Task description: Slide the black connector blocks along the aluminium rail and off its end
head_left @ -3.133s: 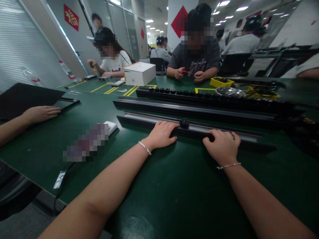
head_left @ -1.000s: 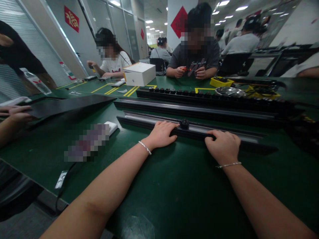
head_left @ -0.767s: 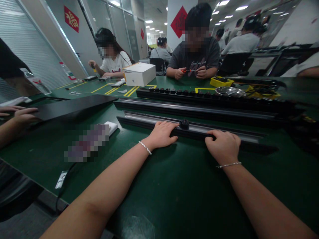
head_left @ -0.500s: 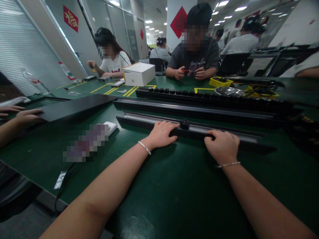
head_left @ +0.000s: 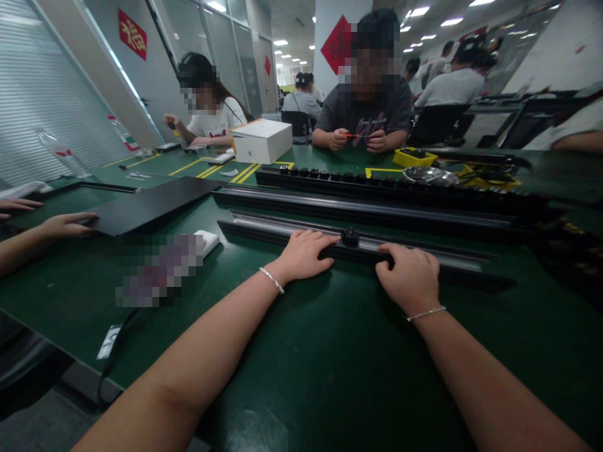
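Note:
A long black rail with a shiny silver channel lies across the green table in front of me. In its channel stands a small black part with prongs on top. My left hand grips the rail just left of that part, fingers over the near edge and index fingertip touching or close to the part. To the right of the part, my right hand is closed over the same rail, fingers bent over the edge and thumb in front. The fingertips of the right hand are partly hidden.
Behind lie a second black rail and one with a row of small black parts. At left, another person's hand touches a dark panel. A white box, yellow tray and metal dish stand farther back.
My right hand has shifted slightly left along the rail, nearer the small black part. My left hand stays put. At left, the other person's hand has moved right along the dark panel.

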A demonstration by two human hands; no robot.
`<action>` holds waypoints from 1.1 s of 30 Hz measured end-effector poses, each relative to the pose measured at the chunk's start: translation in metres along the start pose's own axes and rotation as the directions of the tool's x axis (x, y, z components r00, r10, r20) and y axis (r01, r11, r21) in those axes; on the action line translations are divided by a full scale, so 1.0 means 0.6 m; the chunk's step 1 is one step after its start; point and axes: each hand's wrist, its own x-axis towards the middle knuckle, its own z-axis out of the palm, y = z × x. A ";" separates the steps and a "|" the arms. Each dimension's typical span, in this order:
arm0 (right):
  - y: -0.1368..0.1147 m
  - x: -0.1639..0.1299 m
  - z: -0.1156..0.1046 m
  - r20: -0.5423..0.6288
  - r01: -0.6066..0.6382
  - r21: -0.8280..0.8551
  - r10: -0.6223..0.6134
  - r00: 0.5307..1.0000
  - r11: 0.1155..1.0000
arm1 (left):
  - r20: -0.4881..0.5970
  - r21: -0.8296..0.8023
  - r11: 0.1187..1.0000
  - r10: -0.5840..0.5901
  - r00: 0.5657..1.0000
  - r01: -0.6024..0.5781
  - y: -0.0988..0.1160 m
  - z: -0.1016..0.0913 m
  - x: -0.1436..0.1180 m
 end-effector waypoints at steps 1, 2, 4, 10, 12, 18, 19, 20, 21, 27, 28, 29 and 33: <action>-0.004 -0.001 0.000 0.000 0.039 0.002 -0.039 0.999 0.999 | -0.002 0.001 1.000 0.002 1.000 -0.002 0.000 0.000 0.000; -0.007 -0.002 0.001 0.001 0.081 0.001 -0.081 0.997 0.997 | -0.002 0.002 1.000 0.001 1.000 -0.001 0.000 0.000 0.000; -0.012 -0.005 0.002 0.010 0.149 -0.004 -0.149 0.989 0.989 | -0.001 0.008 1.000 -0.003 1.000 0.003 0.000 0.001 0.000; -0.014 -0.008 0.004 0.039 0.196 -0.032 -0.195 0.980 0.980 | 0.008 0.023 1.000 -0.017 1.000 0.017 0.004 0.000 -0.001; -0.012 -0.007 0.004 0.048 0.206 -0.056 -0.203 0.978 0.977 | 0.008 0.027 0.999 -0.021 1.000 0.021 0.006 0.000 -0.001; -0.007 -0.003 0.000 0.094 0.272 -0.159 -0.260 0.961 0.949 | -0.022 0.026 1.000 -0.009 1.000 0.010 0.005 0.002 -0.002; -0.006 -0.002 -0.002 0.101 0.283 -0.178 -0.269 0.958 0.942 | -0.028 0.024 1.000 -0.006 1.000 0.007 0.005 0.003 -0.003; -0.006 -0.001 -0.003 0.110 0.294 -0.196 -0.277 0.955 0.935 | -0.031 0.023 1.000 -0.004 0.999 0.005 0.005 0.003 -0.003; -0.005 -0.001 -0.004 0.119 0.303 -0.212 -0.283 0.952 0.929 | -0.032 0.022 1.000 -0.004 0.999 0.005 0.005 0.004 -0.003; -0.001 0.003 -0.006 0.139 0.330 -0.260 -0.303 0.943 0.907 | -0.011 0.008 1.000 -0.008 1.000 0.008 0.006 0.001 -0.004; 0.000 0.004 -0.006 0.139 0.333 -0.263 -0.306 0.942 0.905 | -0.010 0.005 1.000 -0.004 1.000 0.004 0.006 0.001 -0.004; 0.000 0.004 -0.005 0.138 0.333 -0.266 -0.306 0.942 0.904 | -0.009 0.003 1.000 0.000 1.000 0.000 0.006 0.001 -0.004; 0.004 0.007 -0.003 0.139 0.334 -0.273 -0.307 0.942 0.902 | -0.020 0.010 1.000 0.004 1.000 -0.004 0.004 0.001 -0.004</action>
